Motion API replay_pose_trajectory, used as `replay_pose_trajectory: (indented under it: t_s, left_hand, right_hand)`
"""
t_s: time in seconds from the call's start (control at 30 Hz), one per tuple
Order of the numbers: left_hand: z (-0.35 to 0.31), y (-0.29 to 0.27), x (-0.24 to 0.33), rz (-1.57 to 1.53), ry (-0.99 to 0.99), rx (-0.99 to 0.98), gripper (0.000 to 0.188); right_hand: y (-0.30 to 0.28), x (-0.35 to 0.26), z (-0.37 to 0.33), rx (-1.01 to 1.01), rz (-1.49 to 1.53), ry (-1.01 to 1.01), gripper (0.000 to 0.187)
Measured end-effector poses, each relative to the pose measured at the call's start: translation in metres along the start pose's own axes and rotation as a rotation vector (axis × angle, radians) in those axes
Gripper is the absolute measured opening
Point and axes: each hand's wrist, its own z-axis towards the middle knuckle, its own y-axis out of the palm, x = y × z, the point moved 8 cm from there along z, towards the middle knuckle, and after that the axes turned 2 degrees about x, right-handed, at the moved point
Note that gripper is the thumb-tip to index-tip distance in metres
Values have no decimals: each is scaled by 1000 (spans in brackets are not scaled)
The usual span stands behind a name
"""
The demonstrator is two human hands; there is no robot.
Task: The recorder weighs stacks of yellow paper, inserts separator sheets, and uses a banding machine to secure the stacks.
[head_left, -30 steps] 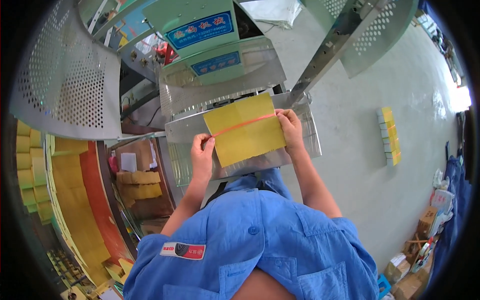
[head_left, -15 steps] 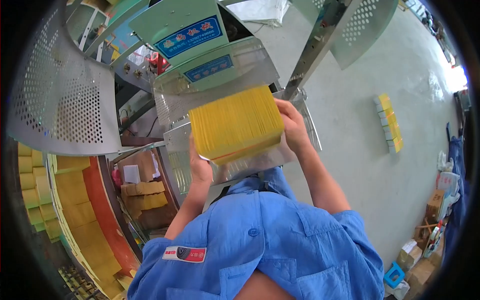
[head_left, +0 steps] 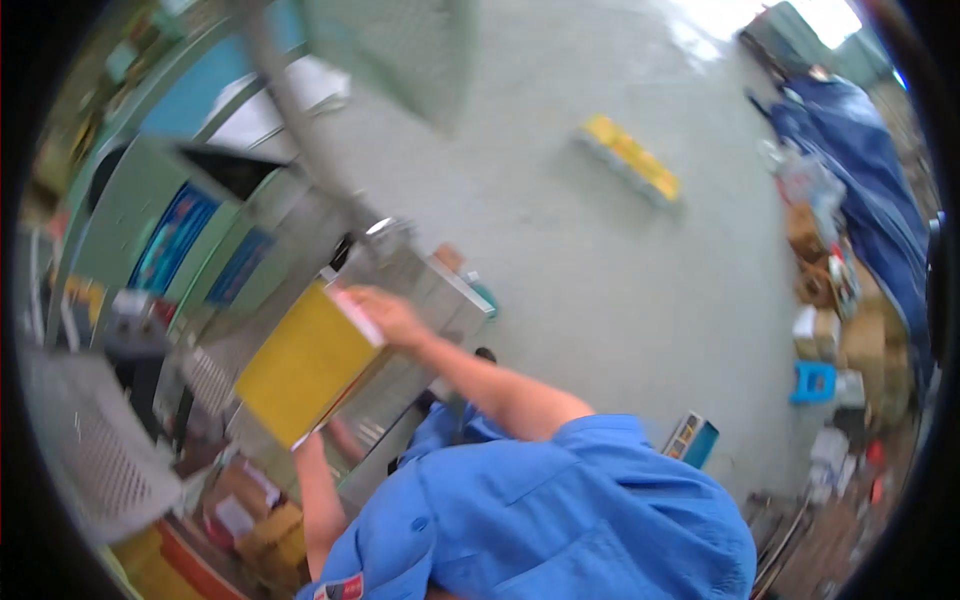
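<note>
A thick block of stacked yellow paper sheets (head_left: 310,365) is held in front of me, tilted, over the shiny metal tray of a machine. My right hand (head_left: 385,315) is closed on its far right end, where a pale end face shows. At the near lower end my left hand (head_left: 311,452) supports the stack, its fingers mostly hidden under the paper. The metal tray (head_left: 440,300) lies beneath and to the right of the stack. Motion blurs the picture somewhat.
The green machine (head_left: 140,215) with blue labels stands at left, beside a perforated metal guard (head_left: 100,430). On the grey floor lies a row of yellow-and-white bundles (head_left: 630,160). Along the right are cardboard boxes (head_left: 865,335), a blue stool (head_left: 813,382) and a dark blue cloth (head_left: 850,150).
My view and body have turned to the right, so the machine now sits further left. The yellow stack has tipped, showing a broad flat face. Both hands still hold it.
</note>
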Motion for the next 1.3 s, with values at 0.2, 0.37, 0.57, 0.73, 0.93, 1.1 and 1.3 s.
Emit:
replay_pose_trajectory:
  t_s: [0.2, 0.37, 0.57, 0.73, 0.93, 1.1, 1.3]
  left_hand:
    - [-33, 49, 9, 131, 47, 89, 51]
    - [-85, 161, -16, 272, -7, -80, 54]
    - [-199, 433, -96, 306, -127, -485, 61]
    - [-296, 644, -179, 373, -343, -724, 65]
    - [-335, 779, -258, 625, -593, -848, 67]
    - [-296, 902, -324, 815, -366, -868, 65]
    - [-269, 1101, -429, 441, -703, -842, 70]
  right_hand:
    - [-42, -11, -41, 26, 323, 93, 38]
    - [-190, -30, -142, 276, 647, 134, 43]
    - [-422, -34, -270, 674, 610, 179, 44]
    - [-611, -67, -369, 749, 541, 268, 45]
    - [-769, -104, -395, 812, 668, 335, 39]
    - [-912, -93, -362, 907, 539, 356, 42]
    - [-1120, -83, -329, 985, 420, 526, 44]
